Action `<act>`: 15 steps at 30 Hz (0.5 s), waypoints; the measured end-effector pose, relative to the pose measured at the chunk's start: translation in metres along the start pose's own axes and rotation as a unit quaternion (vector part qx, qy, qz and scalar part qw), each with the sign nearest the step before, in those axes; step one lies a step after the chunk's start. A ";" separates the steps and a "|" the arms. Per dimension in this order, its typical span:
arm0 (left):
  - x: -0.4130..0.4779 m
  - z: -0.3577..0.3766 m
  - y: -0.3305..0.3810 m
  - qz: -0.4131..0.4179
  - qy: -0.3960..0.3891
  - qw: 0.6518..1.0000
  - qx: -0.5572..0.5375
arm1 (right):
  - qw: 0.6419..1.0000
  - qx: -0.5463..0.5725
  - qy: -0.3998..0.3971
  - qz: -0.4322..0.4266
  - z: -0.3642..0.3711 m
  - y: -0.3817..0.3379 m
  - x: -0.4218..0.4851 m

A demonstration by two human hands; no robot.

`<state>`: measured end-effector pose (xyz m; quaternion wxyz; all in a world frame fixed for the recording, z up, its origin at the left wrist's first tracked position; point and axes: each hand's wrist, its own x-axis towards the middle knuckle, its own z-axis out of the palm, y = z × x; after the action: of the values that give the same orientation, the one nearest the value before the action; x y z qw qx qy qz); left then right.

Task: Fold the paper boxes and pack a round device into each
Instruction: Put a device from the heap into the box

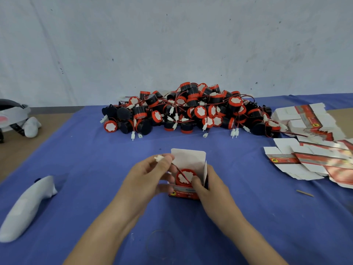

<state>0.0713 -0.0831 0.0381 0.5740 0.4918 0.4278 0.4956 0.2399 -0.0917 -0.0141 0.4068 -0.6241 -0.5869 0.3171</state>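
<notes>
Closest in, at six o'clock: two bare forearms, two hands, both busy on one paper box [188, 161]. Left hand [149, 176] at the box's nine o'clock side, thumb and forefinger pinched tight on one white connector [159, 158], lower fingers curled against the box wall. One red-and-black wire [181, 173] running from that connector down toward four o'clock, into the box. Right hand [212, 190] wrapped round the box's three o'clock side, thumb hooked over the front edge and touching the rim of one round device [185, 175]. Sitting inside the box, that device, red rim and white face up, top flap standing open at twelve o'clock. Resting on the blue cloth [86, 150] or held just above it: hard to tell.

Beyond, at twelve o'clock: one big pile of round devices [191, 109], black and red, wires tangled, far too many to count. At two to three o'clock: flat box blanks [309, 119] in two loose heaps, number impossible to tell. At four o'clock, one thin stick [304, 193]. At eight o'clock, one white padded object [28, 205]. At ten o'clock, one headset [13, 113], off the cloth.
</notes>
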 end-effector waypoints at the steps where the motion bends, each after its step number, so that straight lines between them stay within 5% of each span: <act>1: 0.000 0.006 -0.003 0.037 0.015 0.999 0.036 | 1.000 -0.002 0.000 0.000 0.000 0.000 0.000; 5: 0.004 0.014 -0.008 0.197 0.055 0.945 0.254 | 1.000 -0.006 0.002 -0.005 0.001 -0.001 -0.002; 9: 0.014 0.002 -0.011 0.346 0.118 0.771 0.521 | 1.000 -0.006 0.000 -0.016 0.000 -0.001 -0.003; 12: 0.019 -0.004 -0.014 0.412 0.105 0.667 0.612 | 1.000 -0.009 -0.002 -0.020 -0.001 -0.001 -0.004; 15: 0.021 -0.006 -0.022 0.418 0.098 0.647 0.630 | 1.000 -0.013 0.004 -0.026 0.000 -0.001 -0.004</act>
<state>0.0718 -0.0622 0.0155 -0.1873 0.8103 0.4396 0.3393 0.2392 -0.0958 -0.0135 0.4088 -0.6152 -0.6055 0.2963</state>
